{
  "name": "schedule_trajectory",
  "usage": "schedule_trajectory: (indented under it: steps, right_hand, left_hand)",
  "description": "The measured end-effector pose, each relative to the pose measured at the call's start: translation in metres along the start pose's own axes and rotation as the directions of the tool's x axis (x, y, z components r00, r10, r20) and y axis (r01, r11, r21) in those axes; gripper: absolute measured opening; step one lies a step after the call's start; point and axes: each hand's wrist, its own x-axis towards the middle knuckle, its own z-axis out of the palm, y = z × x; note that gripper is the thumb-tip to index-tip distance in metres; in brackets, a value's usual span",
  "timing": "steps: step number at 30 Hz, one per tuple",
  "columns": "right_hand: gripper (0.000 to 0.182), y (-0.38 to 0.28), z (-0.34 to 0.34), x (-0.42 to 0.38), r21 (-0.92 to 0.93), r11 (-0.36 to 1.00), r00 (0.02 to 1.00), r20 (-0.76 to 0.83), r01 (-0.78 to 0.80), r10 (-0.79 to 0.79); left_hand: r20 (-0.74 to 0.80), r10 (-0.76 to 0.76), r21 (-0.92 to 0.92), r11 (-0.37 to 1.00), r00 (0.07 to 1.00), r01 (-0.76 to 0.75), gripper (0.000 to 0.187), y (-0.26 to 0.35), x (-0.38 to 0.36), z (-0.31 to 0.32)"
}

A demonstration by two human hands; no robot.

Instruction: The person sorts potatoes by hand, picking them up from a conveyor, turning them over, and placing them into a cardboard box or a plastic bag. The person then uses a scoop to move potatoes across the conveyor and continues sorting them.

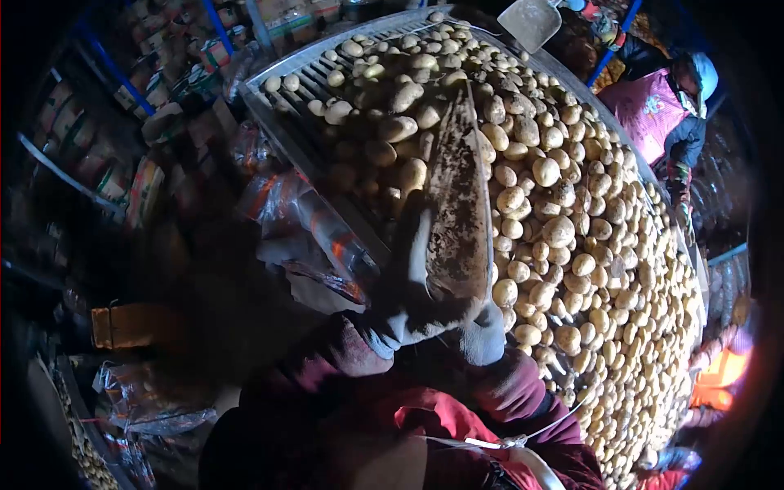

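Observation:
Both my hands wear pale, dirty work gloves and are together in front of my body. My left hand (388,328) is closed on the lower left side of a long, pale scoop (460,204) caked with dark soil. My right hand (483,333) is closed at its lower right side. The scoop tapers away from me and is tilted over a big spread of potatoes (559,233), its far end above them. My fingertips are mostly hidden.
The potatoes lie on a slatted metal sorting table (302,90). Across it, a person in a pink apron (649,114) is near another scoop (531,23). Plastic-wrapped bundles (302,220) and an orange-brown box (135,325) lie left. More people work at far right.

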Motion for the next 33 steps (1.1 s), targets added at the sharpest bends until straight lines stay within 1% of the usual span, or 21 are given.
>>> schedule_trajectory:
  steps: [2,3,4,6,7,8,10,11,13,15,16,18,20,22,23,24,25,27,30,32,33]
  right_hand:
    - [0.036,-0.008,0.005,0.005,0.251,0.967,0.998,0.035,0.041,-0.051]
    - [0.035,-0.004,0.007,0.005,0.175,0.984,0.997,-0.059,-0.039,0.050]
    - [0.035,-0.005,0.008,0.006,0.199,0.979,0.996,-0.067,-0.036,0.050]
    - [0.035,-0.018,0.011,0.010,0.079,0.993,0.995,0.039,-0.090,0.087]
    - [0.033,-0.016,0.022,0.016,0.124,0.992,0.999,0.017,0.025,-0.028]
    - [0.029,-0.028,0.022,0.019,0.145,0.987,0.993,0.103,-0.064,0.050]
    - [0.026,-0.036,0.034,0.039,0.091,0.996,0.978,0.206,0.018,-0.037]
    - [0.026,-0.008,0.046,0.053,0.076,0.997,0.990,0.136,0.012,-0.023]
    - [0.029,-0.018,0.071,0.072,0.198,0.978,0.990,0.135,-0.071,0.045]
    - [0.033,-0.027,0.105,0.102,0.298,0.954,0.991,0.136,-0.035,-0.006]
    - [0.037,-0.036,0.120,0.118,0.335,0.936,0.982,0.184,-0.113,0.053]
    - [0.040,-0.039,0.149,0.155,0.199,0.975,0.981,0.182,-0.103,0.066]
    - [0.040,-0.026,0.185,0.198,0.288,0.957,0.980,0.197,-0.018,-0.041]
    - [0.038,0.012,0.220,0.254,-0.008,0.969,0.966,0.084,0.248,-0.246]
    - [0.036,0.010,0.235,0.269,0.129,0.976,0.975,0.112,0.177,-0.192]
    - [0.033,0.008,0.245,0.283,0.263,0.959,0.978,0.151,0.103,-0.146]
    - [0.033,-0.001,0.247,0.294,0.266,0.958,0.980,0.135,0.107,-0.147]
    - [0.028,-0.022,0.251,0.309,0.242,0.962,0.966,0.250,-0.123,0.061]
    - [0.027,-0.002,0.260,0.340,0.199,0.974,0.981,0.177,-0.110,0.074]
    - [0.026,0.057,0.262,0.376,0.349,0.937,0.990,0.131,0.007,-0.056]
    - [0.027,0.065,0.260,0.380,0.153,0.978,0.988,0.042,0.144,-0.152]
  left_hand:
    - [0.011,0.094,0.069,0.993,0.996,-0.094,0.118,0.002,0.005,-0.003]
    - [0.035,0.118,0.101,0.988,0.992,-0.121,0.118,0.007,0.007,-0.008]
    - [0.000,0.112,0.106,0.988,0.994,-0.111,0.107,0.013,0.011,-0.013]
    - [-0.103,0.112,0.097,0.990,0.988,-0.103,0.084,0.023,0.021,-0.022]
    - [-0.120,0.184,0.214,0.964,0.975,-0.156,0.082,0.018,0.027,-0.031]
    - [-0.142,0.219,0.262,0.949,0.965,-0.177,0.080,0.018,0.031,-0.038]
    - [-0.185,0.287,0.358,0.910,0.940,-0.208,0.075,0.024,0.043,-0.053]
    - [-0.122,0.277,0.306,0.924,0.953,-0.229,0.073,0.032,0.050,-0.070]
    - [-0.209,0.186,0.151,0.976,0.960,-0.156,0.070,0.034,0.070,-0.080]
    - [-0.280,0.065,-0.027,0.997,0.958,-0.075,0.069,0.031,0.094,-0.097]
    - [-0.270,0.068,-0.063,0.994,0.960,-0.088,0.070,0.024,0.108,-0.113]
    - [-0.227,0.086,-0.136,0.983,0.970,-0.119,0.071,0.004,0.135,-0.153]
    - [-0.233,-0.045,-0.315,0.949,0.972,-0.032,0.071,-0.017,0.160,-0.189]
    - [-0.352,-0.060,-0.216,0.976,0.934,-0.019,0.064,-0.055,0.188,-0.230]
    - [-0.407,-0.048,-0.190,0.981,0.912,-0.033,0.059,-0.084,0.204,-0.254]
    - [-0.327,-0.031,-0.039,0.999,0.944,0.019,0.061,-0.110,0.218,-0.283]
    - [-0.312,-0.053,-0.018,0.999,0.948,0.050,0.063,-0.127,0.229,-0.299]
    - [-0.298,-0.133,-0.071,0.991,0.945,0.117,0.066,-0.140,0.251,-0.311]
    - [-0.243,-0.259,-0.159,0.961,0.935,0.225,0.071,-0.159,0.283,-0.317]
    - [-0.194,-0.312,-0.203,0.940,0.930,0.273,0.074,-0.166,0.300,-0.310]
    - [-0.166,-0.332,-0.228,0.929,0.929,0.291,0.072,-0.165,0.305,-0.303]
